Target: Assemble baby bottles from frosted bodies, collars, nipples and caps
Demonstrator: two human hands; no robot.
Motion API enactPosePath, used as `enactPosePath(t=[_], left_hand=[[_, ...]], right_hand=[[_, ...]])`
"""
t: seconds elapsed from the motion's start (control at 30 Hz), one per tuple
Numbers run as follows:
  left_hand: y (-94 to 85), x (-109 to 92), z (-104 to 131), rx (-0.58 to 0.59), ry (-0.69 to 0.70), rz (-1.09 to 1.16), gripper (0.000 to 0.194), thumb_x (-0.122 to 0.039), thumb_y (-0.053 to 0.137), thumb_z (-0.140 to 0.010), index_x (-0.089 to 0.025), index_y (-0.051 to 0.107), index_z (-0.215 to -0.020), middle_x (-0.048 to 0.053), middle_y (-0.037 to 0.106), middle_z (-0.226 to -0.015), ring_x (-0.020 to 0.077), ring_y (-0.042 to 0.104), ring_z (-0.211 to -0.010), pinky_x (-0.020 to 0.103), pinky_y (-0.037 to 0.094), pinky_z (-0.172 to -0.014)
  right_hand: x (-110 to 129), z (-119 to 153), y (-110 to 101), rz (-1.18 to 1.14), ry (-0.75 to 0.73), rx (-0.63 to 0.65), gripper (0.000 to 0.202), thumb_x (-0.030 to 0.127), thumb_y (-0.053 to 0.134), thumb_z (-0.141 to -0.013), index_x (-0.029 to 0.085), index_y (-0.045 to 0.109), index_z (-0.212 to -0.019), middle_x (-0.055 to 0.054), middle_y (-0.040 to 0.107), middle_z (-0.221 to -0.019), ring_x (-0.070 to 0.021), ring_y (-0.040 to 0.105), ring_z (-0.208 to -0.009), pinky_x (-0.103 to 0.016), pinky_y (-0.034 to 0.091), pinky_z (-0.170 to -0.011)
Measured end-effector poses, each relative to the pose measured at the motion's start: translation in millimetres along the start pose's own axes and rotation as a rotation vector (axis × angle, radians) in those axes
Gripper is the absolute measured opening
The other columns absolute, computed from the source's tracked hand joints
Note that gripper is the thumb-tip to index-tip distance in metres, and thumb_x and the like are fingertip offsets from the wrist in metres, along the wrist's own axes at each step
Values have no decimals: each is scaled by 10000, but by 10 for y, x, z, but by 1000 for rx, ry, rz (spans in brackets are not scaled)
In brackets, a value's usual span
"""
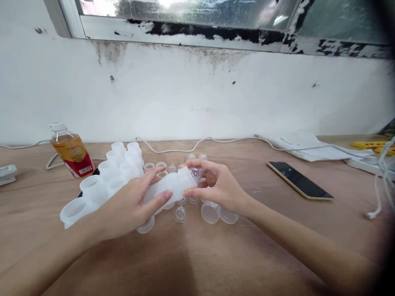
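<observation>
My left hand [135,201] is wrapped round the body of a milky white baby bottle [168,186], which lies tilted with its neck to the right. At that neck, the fingers of my right hand [220,185] close round the collar, where a clear nipple [196,172] sticks out. Whether the collar sits fully down on the neck cannot be made out. Beneath and around both hands are loose clear nipples [180,214], white collar rings [149,166] and clear domed caps [210,212]. Some of these parts are hidden by my hands.
Several open white bottle bodies [92,187] stand in rows at left. Behind them is a drink bottle [72,152] with a yellow and red label. A phone [299,180] lies at right, near a white plastic bag [304,146]. A white cable [185,151] runs along the wall.
</observation>
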State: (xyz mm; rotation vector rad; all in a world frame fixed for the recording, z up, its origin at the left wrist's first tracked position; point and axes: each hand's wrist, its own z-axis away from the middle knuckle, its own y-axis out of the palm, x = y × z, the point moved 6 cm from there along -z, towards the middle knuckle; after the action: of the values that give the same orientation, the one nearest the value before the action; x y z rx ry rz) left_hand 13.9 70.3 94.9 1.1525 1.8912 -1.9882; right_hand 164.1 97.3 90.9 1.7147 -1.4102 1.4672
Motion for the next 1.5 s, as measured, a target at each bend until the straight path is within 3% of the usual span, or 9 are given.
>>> enactPosePath(t=[0.1,0.2,0.4,0.6,0.77,0.87,1.03,1.2,1.5], left_hand=[[-19,2,-23,-98,53,7,519,-459,504,-759,-234,298,-1179,49,578,-971,219,551,-901,369,435,-771],[-37,-9,-13,-213,113,-75,633,-476,626,-641,-225,318,-1134,48,544,-987,222,537,-900,357,446,-754],[-14,-8,-6,-34,57,-3,451,-446,370,-834,-254,295,-1236,64,491,-1193,224,449,-1103,384,369,-898],[-19,20,-42,-170,94,-105,642,-482,628,-631,-211,341,-1137,54,549,-978,226,549,-873,354,452,-725],[58,11,-21,6,45,-26,561,-501,447,-780,-241,298,-1254,63,441,-1258,242,426,-1129,371,371,-898],[47,-5,-26,38,13,62,485,-492,440,-790,-261,375,-1212,28,504,-1200,229,448,-1110,351,379,-887],[53,4,-46,-120,45,30,399,-506,584,-675,-225,488,-942,-2,610,-898,196,573,-778,298,441,-647],[77,-3,10,-305,85,-176,424,-518,575,-677,-208,447,-937,52,594,-945,231,559,-817,343,431,-670],[60,-70,-34,-40,79,97,376,-423,445,-812,-232,430,-1135,35,560,-1097,216,509,-1014,327,411,-817]], right_hand=[[2,3,0,-12,6,0,439,233,726,-564,190,530,-954,-43,562,-973,-135,544,-778,-242,501,-600],[20,11,1,6,-4,-4,448,224,730,-559,193,533,-960,-43,564,-987,-128,545,-761,-234,495,-585],[10,3,-8,-12,-8,4,429,222,726,-558,204,543,-945,-36,562,-992,-139,545,-800,-233,503,-596],[-60,0,32,23,11,21,472,275,731,-563,208,537,-988,-34,579,-939,-152,560,-771,-269,504,-607],[-24,11,44,42,-19,40,452,272,728,-571,219,548,-981,-25,578,-961,-138,556,-772,-238,486,-589],[-10,8,42,52,-14,43,447,271,731,-564,214,555,-971,-27,578,-967,-138,552,-791,-226,477,-583],[-22,6,35,79,24,16,426,245,732,-550,207,565,-940,-23,587,-924,-148,550,-780,-249,473,-597],[-22,33,36,141,67,-14,407,245,714,-572,210,559,-946,-18,596,-882,-155,556,-775,-270,472,-626],[-26,-7,-22,95,23,9,467,239,717,-563,195,563,-1002,-47,602,-949,-174,556,-830,-257,473,-591]])
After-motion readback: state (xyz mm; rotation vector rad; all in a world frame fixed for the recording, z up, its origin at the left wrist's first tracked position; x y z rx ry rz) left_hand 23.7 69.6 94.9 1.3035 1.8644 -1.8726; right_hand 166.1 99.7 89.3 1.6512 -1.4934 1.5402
